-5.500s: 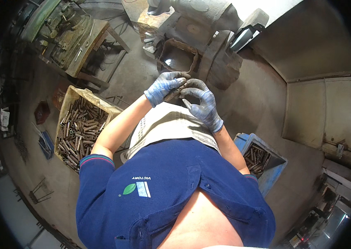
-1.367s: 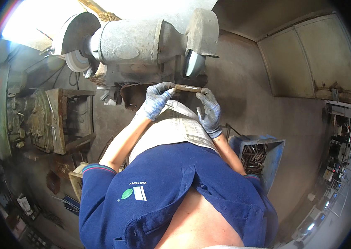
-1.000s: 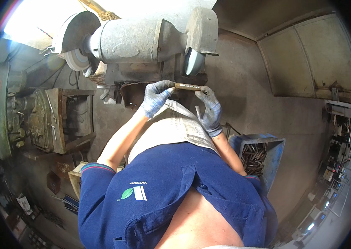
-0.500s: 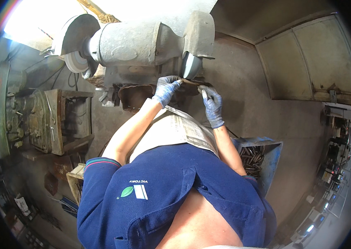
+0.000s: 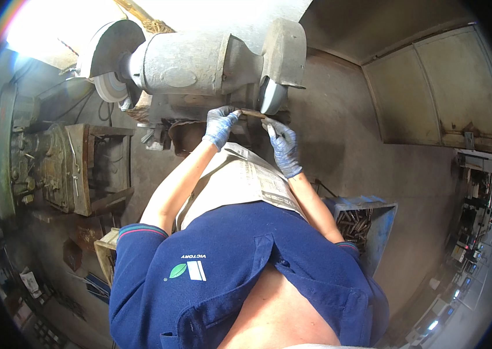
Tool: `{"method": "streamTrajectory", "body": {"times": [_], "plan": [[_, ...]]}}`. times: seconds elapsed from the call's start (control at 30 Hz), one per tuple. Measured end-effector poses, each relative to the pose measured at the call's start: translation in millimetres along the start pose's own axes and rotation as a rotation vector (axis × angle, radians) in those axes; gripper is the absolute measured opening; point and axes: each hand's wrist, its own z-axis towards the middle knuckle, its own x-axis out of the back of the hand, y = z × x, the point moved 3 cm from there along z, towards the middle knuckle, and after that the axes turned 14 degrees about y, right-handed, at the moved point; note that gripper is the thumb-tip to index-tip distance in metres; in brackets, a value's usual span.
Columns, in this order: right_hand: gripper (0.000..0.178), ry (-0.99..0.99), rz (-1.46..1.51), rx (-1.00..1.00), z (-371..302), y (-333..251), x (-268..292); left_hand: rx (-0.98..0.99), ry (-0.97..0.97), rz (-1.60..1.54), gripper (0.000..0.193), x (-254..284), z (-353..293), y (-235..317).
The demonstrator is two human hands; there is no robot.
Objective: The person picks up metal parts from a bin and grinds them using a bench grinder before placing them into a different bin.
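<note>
Grey floor (image 5: 420,174) surrounds the double-wheel grinder (image 5: 185,63); left hand (image 5: 220,126) pinches the metal rod (image 5: 253,113), right hand (image 5: 284,148) meets its end, grip unclear: I'd hold it level, knuckles clear of the grinding wheel (image 5: 273,98).

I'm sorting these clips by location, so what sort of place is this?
Probably a metal workshop: a slim rod is held close to a double grinder, and a blue crate at right holds many dark pieces.
</note>
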Motion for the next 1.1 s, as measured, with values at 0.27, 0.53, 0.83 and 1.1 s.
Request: {"method": "streamTrajectory", "body": {"times": [0.27, 0.53, 0.83, 1.1], "plan": [[0.017, 0.062, 0.237, -0.069, -3.6, -6.3, -13.6, 0.014, 0.009, -0.010, 0.011, 14.3, -3.1, 11.2], [0.036, -0.141, -0.140, 0.418, -28.8, -67.1, 1.4, 0.041, -0.172, -0.237, 0.016, 29.4, -46.7, 47.7], [0.045, -0.131, -0.243, 0.640, -43.3, -112.0, 13.4, 0.188, -0.311, -0.345, 0.024, 28.0, -58.0, 63.6], [0.045, -0.134, -0.265, 0.607, -44.9, -109.3, 17.7, 0.101, -0.202, -0.174, 0.016, 18.3, -57.2, 61.0]]}}
